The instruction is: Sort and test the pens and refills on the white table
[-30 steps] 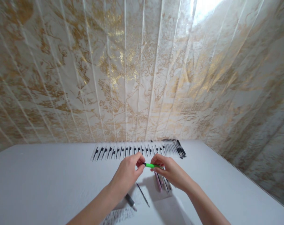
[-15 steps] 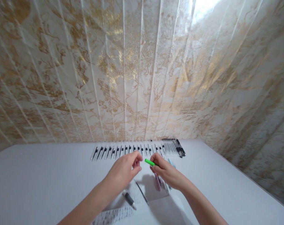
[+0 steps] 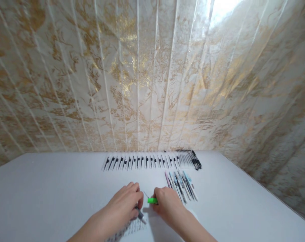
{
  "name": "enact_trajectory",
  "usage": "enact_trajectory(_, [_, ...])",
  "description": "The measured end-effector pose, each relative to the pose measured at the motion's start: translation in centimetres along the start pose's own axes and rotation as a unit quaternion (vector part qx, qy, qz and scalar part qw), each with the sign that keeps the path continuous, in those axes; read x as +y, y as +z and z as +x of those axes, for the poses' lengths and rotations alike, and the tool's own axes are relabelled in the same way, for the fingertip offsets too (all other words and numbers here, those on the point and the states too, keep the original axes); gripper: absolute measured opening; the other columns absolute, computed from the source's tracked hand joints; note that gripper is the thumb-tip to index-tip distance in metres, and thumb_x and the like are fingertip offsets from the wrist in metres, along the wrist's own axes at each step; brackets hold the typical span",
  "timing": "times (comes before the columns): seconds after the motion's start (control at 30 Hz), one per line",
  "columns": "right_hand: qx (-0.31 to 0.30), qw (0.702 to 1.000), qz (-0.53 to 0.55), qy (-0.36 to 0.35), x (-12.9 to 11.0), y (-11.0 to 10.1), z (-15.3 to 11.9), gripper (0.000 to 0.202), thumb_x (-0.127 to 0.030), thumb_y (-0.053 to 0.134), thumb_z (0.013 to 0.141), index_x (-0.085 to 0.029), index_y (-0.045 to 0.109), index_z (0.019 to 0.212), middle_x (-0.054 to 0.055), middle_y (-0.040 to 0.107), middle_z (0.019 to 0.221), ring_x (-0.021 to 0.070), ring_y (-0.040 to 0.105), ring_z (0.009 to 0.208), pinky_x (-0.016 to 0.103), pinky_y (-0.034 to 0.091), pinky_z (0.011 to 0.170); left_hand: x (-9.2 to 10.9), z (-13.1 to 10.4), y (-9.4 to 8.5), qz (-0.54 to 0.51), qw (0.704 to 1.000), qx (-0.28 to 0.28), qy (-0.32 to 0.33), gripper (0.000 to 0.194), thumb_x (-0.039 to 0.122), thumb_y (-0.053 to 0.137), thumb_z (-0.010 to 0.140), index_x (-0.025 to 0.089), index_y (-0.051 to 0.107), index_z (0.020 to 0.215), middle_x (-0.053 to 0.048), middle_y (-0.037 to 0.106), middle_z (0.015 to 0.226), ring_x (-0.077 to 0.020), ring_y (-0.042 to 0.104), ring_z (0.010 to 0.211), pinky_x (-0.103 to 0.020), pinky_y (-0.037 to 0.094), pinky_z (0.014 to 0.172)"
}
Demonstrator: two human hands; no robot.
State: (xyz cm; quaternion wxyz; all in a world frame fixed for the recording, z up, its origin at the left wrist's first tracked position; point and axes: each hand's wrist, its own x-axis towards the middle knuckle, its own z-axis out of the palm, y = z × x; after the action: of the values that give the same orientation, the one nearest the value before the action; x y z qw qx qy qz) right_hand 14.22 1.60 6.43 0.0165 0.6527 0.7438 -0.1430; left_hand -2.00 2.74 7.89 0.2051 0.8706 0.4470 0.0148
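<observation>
At the lower middle, my left hand [image 3: 124, 205] has its fingers curled down over the upper end of a grey pen [image 3: 141, 216]. The pen's lower tip points toward me above a sheet with handwriting [image 3: 136, 227]. My right hand [image 3: 169, 201] is closed around a bright green pen-like tube [image 3: 151, 200], one end of which sticks out leftward; its other end is hidden in the fingers. A thin dark stick [image 3: 145, 194] shows in the gap between the hands, mostly covered by the right hand.
A long row of clear pen barrels with dark refills [image 3: 142, 162] lies along the table's back edge. At its right end sit black pens [image 3: 196, 160]. Several pastel and white pens [image 3: 184, 186] lie grouped beyond my right hand. A patterned gold-and-white curtain [image 3: 142, 84] rises behind the table.
Both hands have come down toward the table. My left hand, empty before, is now at the grey pen. The green tube has moved down and left with my right hand, uncovering the pastel pens.
</observation>
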Motion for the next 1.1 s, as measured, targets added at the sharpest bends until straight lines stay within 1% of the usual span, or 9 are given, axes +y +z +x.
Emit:
enact_trajectory(0.13, [0.007, 1.0, -0.003, -0.004, -0.2, -0.1, -0.1, 0.027, -0.005, 0.057, 0.071, -0.006, 0.07, 0.094, 0.023, 0.072, 0.093, 0.0366, 0.067, 0.088, 0.039, 0.046, 0.071, -0.9, 0.1, 0.3, -0.013, 1.0, 0.006, 0.006, 0.025, 0.004, 0.051, 0.059, 0.02, 0.062, 0.076, -0.003, 0.06, 0.092, -0.021, 0.052, 0.091, -0.029, 0.038, 0.077])
enact_trajectory(0.23, [0.028, 0.999, 0.042, -0.006, 0.6, -0.3, 0.3, 0.019, -0.008, 0.058, 0.068, -0.01, 0.07, 0.082, 0.021, 0.073, 0.085, 0.0336, 0.067, 0.081, 0.035, 0.043, 0.066, -1.4, 0.0, 0.1, -0.045, 0.999, 0.025, -0.011, 0.02, 0.006, 0.051, 0.059, 0.018, 0.059, 0.072, -0.003, 0.06, 0.086, -0.0203, 0.053, 0.086, -0.028, 0.036, 0.074])
enact_trajectory(0.33, [0.056, 0.99, 0.128, -0.016, 2.1, -0.9, 0.8, 0.006, -0.012, 0.057, 0.066, -0.016, 0.062, 0.066, 0.01, 0.068, 0.067, 0.0228, 0.062, 0.067, 0.027, 0.037, 0.056, -1.5, 0.1, -0.4, -0.154, 0.986, 0.05, -0.035, 0.01, 0.013, 0.052, 0.066, 0.019, 0.055, 0.074, 0.002, 0.057, 0.074, -0.0162, 0.051, 0.071, -0.026, 0.034, 0.064])
enact_trajectory(0.4, [0.065, 0.977, 0.198, -0.031, 2.9, -1.5, 1.0, 0.01, -0.014, 0.053, 0.068, -0.018, 0.053, 0.059, 0.002, 0.059, 0.057, 0.0147, 0.054, 0.057, 0.023, 0.032, 0.05, -1.4, 0.5, -0.5, -0.247, 0.966, 0.064, -0.035, 0.007, 0.018, 0.053, 0.07, 0.02, 0.054, 0.076, 0.006, 0.051, 0.065, -0.0137, 0.046, 0.063, -0.024, 0.032, 0.059])
enact_trajectory(0.5, [0.07, 0.951, 0.295, -0.062, 3.3, -2.4, 1.0, 0.014, -0.017, 0.043, 0.075, -0.02, 0.044, 0.061, -0.004, 0.049, 0.053, 0.0091, 0.043, 0.05, 0.019, 0.03, 0.047, -1.1, 1.2, 0.0, -0.373, 0.923, 0.095, -0.021, 0.012, 0.026, 0.059, 0.069, 0.02, 0.052, 0.076, 0.008, 0.042, 0.06, -0.012, 0.04, 0.06, -0.023, 0.03, 0.057])
enact_trajectory(0.63, [0.086, 0.888, 0.444, -0.088, 2.6, -3.1, 0.4, 0.009, -0.016, 0.042, 0.074, -0.021, 0.044, 0.067, -0.006, 0.05, 0.049, 0.0077, 0.035, 0.045, 0.018, 0.028, 0.045, -0.7, 1.8, 1.4, -0.481, 0.869, 0.111, -0.015, 0.021, 0.032, 0.064, 0.067, 0.019, 0.049, 0.074, 0.005, 0.049, 0.066, -0.0124, 0.045, 0.062, -0.024, 0.034, 0.061])
enact_trajectory(0.73, [0.121, 0.815, 0.559, -0.092, 2.2, -3.4, 0.1, 0.009, -0.02, 0.048, 0.074, -0.021, 0.045, 0.066, -0.005, 0.054, 0.047, 0.0076, 0.031, 0.043, 0.019, 0.023, 0.043, -0.3, 1.7, 1.9, -0.489, 0.868, 0.089, 0.0, 0.017, 0.027, 0.064, 0.067, 0.019, 0.049, 0.071, 0.005, 0.051, 0.066, -0.0125, 0.046, 0.063, -0.025, 0.036, 0.063])
enact_trajectory(0.83, [0.144, 0.775, 0.609, -0.092, 2.0, -3.4, 0.0, 0.011, -0.025, 0.051, 0.077, -0.021, 0.044, 0.069, -0.005, 0.055, 0.047, 0.0071, 0.026, 0.042, 0.02, 0.019, 0.042, 0.1, 1.4, 1.9, -0.452, 0.888, 0.089, 0.007, 0.013, 0.024, 0.064, 0.069, 0.018, 0.054, 0.074, 0.004, 0.052, 0.066, -0.0131, 0.046, 0.065, -0.026, 0.036, 0.066])
enact_trajectory(1.1, [0.133, 0.761, 0.625, -0.111, 1.2, -1.7, 0.1, 0.01, -0.024, 0.051, 0.079, -0.02, 0.045, 0.072, -0.007, 0.053, 0.048, 0.0071, 0.031, 0.043, 0.02, 0.021, 0.044, 0.5, 1.4, 1.5, -0.467, 0.878, 0.102, 0.029, 0.01, 0.024, 0.062, 0.074, 0.016, 0.059, 0.08, 0.002, 0.055, 0.072, -0.0133, 0.048, 0.068, -0.026, 0.038, 0.067])
